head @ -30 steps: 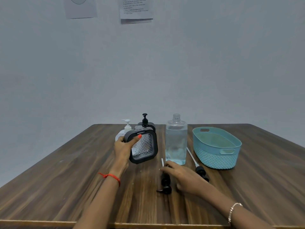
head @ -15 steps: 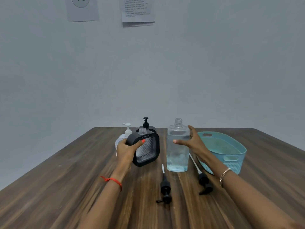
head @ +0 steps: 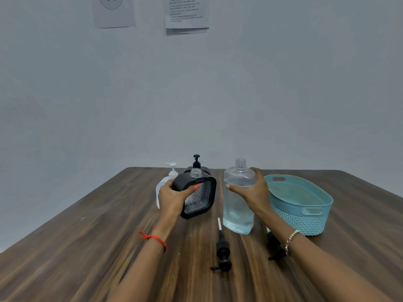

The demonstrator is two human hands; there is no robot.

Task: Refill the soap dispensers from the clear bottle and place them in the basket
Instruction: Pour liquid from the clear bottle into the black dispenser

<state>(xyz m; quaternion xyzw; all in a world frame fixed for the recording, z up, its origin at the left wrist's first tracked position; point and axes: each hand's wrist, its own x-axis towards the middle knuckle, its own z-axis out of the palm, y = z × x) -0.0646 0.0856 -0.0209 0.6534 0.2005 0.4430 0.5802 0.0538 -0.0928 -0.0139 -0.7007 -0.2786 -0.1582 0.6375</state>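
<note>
The left hand [head: 172, 197] fingers [head: 192, 188] gripped the uncapped black dispenser [head: 200, 199]; a white dispenser [head: 172, 172] and a capped black dispenser [head: 196, 163] stood behind. The right hand [head: 255, 192] gripped one clear bottle [head: 237, 210] beside one basket [head: 294, 221]. Two loose pumps [head: 222, 249] [head: 273, 243] lay on the desk [head: 87, 247].

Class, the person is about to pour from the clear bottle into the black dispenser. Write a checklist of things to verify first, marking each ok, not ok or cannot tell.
1. Neck of the black dispenser bare, pump off: ok.
2. Cap off the clear bottle: ok.
3. Grip of the left hand round the dispenser: ok.
4. Grip of the right hand round the bottle: ok.
5. Liquid in the bottle: ok.
6. Dispenser upright, with its neck under the bottle's mouth: not ok; it is tilted and sits beside the bottle.
</note>
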